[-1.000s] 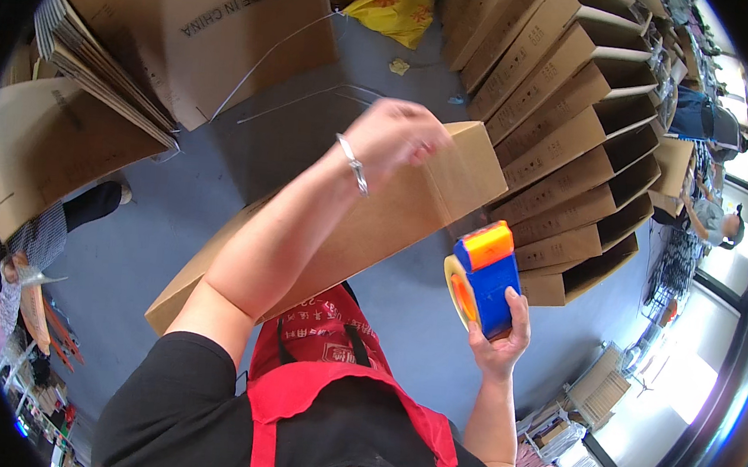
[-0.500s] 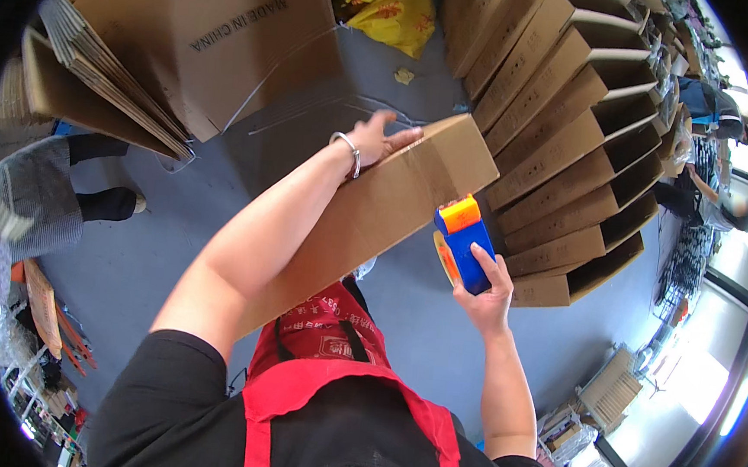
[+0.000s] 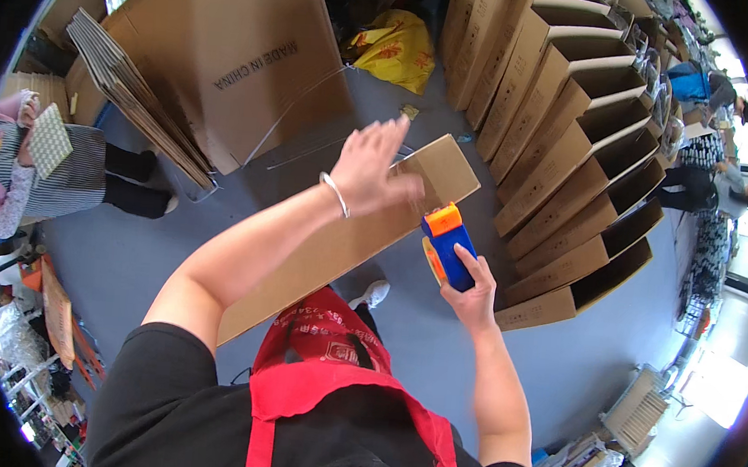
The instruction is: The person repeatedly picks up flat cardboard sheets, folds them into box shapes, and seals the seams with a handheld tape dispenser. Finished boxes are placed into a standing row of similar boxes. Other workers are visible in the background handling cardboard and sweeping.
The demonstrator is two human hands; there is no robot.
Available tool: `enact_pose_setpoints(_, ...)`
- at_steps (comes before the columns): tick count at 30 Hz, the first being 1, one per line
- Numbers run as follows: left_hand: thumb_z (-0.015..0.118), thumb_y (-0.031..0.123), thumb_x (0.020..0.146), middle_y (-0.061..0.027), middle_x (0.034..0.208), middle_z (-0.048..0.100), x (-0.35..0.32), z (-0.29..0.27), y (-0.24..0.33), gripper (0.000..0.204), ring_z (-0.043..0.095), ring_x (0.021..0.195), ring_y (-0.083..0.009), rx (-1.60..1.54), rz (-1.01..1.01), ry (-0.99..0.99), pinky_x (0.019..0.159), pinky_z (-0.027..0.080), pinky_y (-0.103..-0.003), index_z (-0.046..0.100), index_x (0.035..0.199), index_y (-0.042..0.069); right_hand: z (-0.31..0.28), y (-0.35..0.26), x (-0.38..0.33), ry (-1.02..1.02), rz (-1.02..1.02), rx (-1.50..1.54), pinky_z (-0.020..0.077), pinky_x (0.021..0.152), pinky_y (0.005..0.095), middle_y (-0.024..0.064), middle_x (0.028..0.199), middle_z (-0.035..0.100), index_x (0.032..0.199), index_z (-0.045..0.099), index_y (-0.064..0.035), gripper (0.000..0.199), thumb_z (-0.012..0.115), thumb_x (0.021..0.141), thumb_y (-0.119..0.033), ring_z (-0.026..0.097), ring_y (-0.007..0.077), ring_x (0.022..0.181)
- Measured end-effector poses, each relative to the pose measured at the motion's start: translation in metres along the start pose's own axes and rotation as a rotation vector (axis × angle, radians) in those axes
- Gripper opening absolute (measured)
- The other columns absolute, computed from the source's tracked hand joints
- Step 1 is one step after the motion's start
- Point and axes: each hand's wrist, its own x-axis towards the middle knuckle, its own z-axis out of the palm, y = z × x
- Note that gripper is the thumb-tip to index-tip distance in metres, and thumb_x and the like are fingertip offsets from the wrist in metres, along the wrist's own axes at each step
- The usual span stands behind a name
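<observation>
- The step in hand looks like taping a long cardboard box [image 3: 338, 248], which slants from the person's red apron [image 3: 329, 378] up toward the row of open cartons.
- The left hand [image 3: 370, 168], a thin bracelet [image 3: 335, 194] at its wrist, lies spread and flat near the far end of the box, fingers [image 3: 395, 140] fanned open, pressing rather than gripping.
- The right hand [image 3: 472, 292] is closed around the handle of a blue and orange tape dispenser [image 3: 447, 246], whose head sits just beside the box's right edge near its far end.
- My judgement: the next move calls for the dispenser's head to meet the cardboard squarely while the flat hand steadies the box.
- A row of open cartons [image 3: 568, 186] stands close on the right, near the dispenser; it leaves little room for a swing on that side.
- Flattened cardboard sheets [image 3: 133, 86] and a large brown box [image 3: 239, 50] lean at the upper left, well apart from the hands.
- A yellow bag [image 3: 396, 48] lies on the grey floor [image 3: 130, 251] beyond.
- Another person in striped clothing [image 3: 57, 177] sits at the left edge; others stand at the far right.
</observation>
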Motion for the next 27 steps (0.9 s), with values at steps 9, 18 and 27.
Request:
enact_pose_setpoints(9,0.088,0.048,0.063,-0.0239,0.146,0.044,-0.066,0.03,0.055,0.125,0.046,0.132,-0.0405,0.474,-0.054,-0.064,0.114,0.038,-0.048,0.027,0.165,0.013,-0.028,0.001,-0.015,-0.099,-0.051,0.015,0.0581,0.083,0.0385,0.0124,0.1,0.061,0.141,0.066,-0.0259,0.065,0.085,0.079,-0.019,0.065,0.029,0.088)
enact_pose_setpoints(18,0.087,0.05,0.064,-0.0237,0.151,0.041,-0.067,0.044,0.07,0.126,0.044,0.135,-0.0406,0.507,-0.048,-0.134,0.115,0.036,-0.046,0.022,0.168,0.017,-0.043,-0.009,-0.036,-0.215,0.132,-0.383,0.0589,0.083,0.0443,0.0198,0.096,0.066,0.136,0.069,-0.0233,0.063,0.079,0.074,-0.027,0.07,0.0377,0.094)
enact_pose_setpoints(27,0.084,0.053,0.066,-0.0281,0.161,0.032,-0.064,0.035,0.053,0.126,0.034,0.148,-0.0433,0.501,0.025,-0.091,0.128,0.019,-0.053,0.023,0.167,0.011,0.012,-0.001,0.059,-0.487,0.279,-0.334,0.0547,0.102,0.0395,0.022,0.122,0.073,0.134,0.07,-0.0093,0.07,0.077,0.07,-0.036,0.07,0.0373,0.114)
